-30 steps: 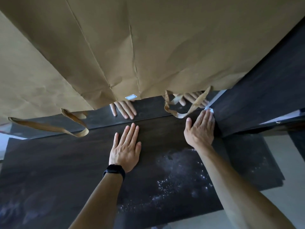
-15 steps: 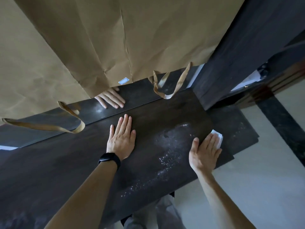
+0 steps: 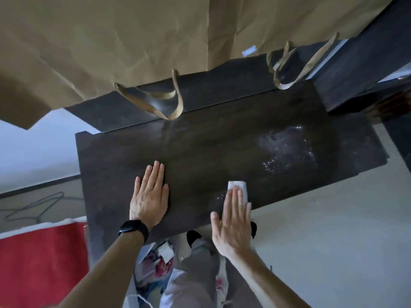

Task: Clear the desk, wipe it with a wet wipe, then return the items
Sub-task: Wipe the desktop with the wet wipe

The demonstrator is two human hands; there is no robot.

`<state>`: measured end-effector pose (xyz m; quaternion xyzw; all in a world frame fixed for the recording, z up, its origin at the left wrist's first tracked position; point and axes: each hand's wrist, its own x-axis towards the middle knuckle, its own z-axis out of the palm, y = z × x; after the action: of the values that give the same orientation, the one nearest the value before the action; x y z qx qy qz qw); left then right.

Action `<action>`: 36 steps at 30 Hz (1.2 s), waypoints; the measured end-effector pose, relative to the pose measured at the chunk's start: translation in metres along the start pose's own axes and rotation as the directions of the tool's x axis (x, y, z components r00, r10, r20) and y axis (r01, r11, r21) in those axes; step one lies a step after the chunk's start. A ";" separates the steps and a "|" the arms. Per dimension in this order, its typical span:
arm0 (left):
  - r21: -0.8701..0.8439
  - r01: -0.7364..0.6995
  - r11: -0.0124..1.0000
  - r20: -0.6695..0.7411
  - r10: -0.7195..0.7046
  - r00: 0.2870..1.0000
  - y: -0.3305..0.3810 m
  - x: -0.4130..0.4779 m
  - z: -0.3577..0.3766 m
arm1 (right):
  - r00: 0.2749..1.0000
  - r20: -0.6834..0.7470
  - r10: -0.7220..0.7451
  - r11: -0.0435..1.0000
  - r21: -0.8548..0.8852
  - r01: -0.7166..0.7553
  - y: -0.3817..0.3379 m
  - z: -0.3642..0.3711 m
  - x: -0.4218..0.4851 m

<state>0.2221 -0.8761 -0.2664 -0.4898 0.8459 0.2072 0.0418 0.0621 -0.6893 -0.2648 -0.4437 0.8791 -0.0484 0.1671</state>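
A dark wooden desk top (image 3: 200,152) fills the middle of the head view. My left hand (image 3: 150,195), with a black band on the wrist, lies flat on it near the front edge. My right hand (image 3: 233,221) has straight fingers and presses a folded white wet wipe (image 3: 238,187) onto the desk's front edge. The wipe's far end sticks out beyond my fingertips. A wet, shiny patch (image 3: 287,150) marks the right part of the desk.
A large brown paper bag (image 3: 133,41) hangs over the back of the desk, its handles (image 3: 160,103) dangling onto the surface. A red cloth (image 3: 42,263) lies on the floor at left. Mixed items (image 3: 155,261) sit under the desk near my legs.
My right hand has slid the wipe from the desk's far right corner leftward along the front edge. The view has swung left. My left hand stays flat on the desk.
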 end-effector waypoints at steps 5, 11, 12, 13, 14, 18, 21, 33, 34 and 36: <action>0.016 0.049 0.999 -0.056 -0.048 0.997 -0.023 -0.023 0.002 | 0.914 0.083 -0.398 0.915 -0.032 0.401 -0.070 0.010 -0.003; 0.057 0.074 0.996 -0.098 -0.068 0.993 -0.025 -0.025 0.013 | 0.977 0.070 -0.200 0.969 -0.131 0.208 0.010 -0.015 0.051; 0.055 0.085 0.995 -0.106 -0.078 0.991 -0.025 -0.024 0.014 | 0.996 0.035 -0.083 0.984 -0.158 0.087 0.039 -0.023 0.060; 0.054 0.090 0.994 -0.111 -0.084 0.990 -0.025 -0.025 0.014 | 0.999 0.020 0.032 0.986 -0.164 -0.029 0.066 -0.031 0.067; 0.054 0.091 0.994 -0.115 -0.084 0.990 -0.025 -0.025 0.015 | 0.992 0.013 0.126 0.981 -0.151 -0.122 0.086 -0.039 0.072; 0.036 0.086 0.996 -0.116 -0.081 0.990 -0.021 -0.024 0.013 | 0.984 -0.032 0.174 0.980 -0.095 -0.176 0.066 -0.041 0.072; 0.050 0.087 0.995 -0.106 -0.081 0.991 -0.021 -0.026 0.013 | 0.978 0.057 -0.200 0.974 -0.094 0.205 -0.016 -0.017 0.052; 0.081 -0.178 0.981 -0.120 0.187 0.975 0.059 0.074 0.007 | 0.972 -0.062 0.225 0.974 -0.014 -0.226 0.099 -0.067 0.194; 0.088 -0.228 0.970 -0.107 0.237 0.966 0.075 0.084 0.011 | 0.946 -0.076 0.314 0.949 0.000 -0.315 0.123 -0.074 0.191; 0.101 -0.314 0.944 -0.073 0.322 0.944 0.107 0.103 0.018 | 0.887 -0.092 0.452 0.892 0.032 -0.451 0.161 -0.083 0.176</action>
<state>0.0759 -0.9058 -0.2779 -0.3533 0.9231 0.1517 -0.0082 -0.1858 -0.7377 -0.2682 -0.2233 0.9650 -0.0340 0.1331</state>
